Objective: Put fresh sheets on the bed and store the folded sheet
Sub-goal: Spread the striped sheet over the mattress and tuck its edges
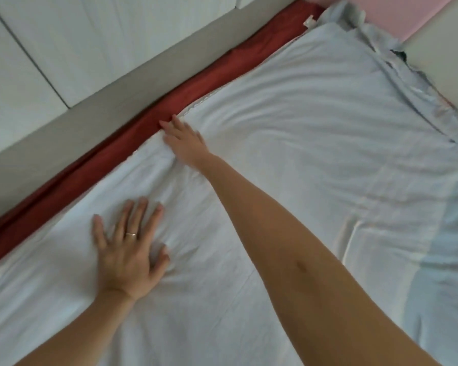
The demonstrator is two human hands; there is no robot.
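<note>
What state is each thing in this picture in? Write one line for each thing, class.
White sheet: spread over the bed, wrinkled.
Red cover: exposed along the far edge.
Left hand: flat, pressing the sheet.
Right hand: open, at the sheet's edge.

A home bedroom: a bed (50,143) spread with a white sheet (315,128) stands against pale wardrobe doors (64,40) and a pink padded headboard (391,14).

Head view, close, tilted down over bed (302,128).
</note>
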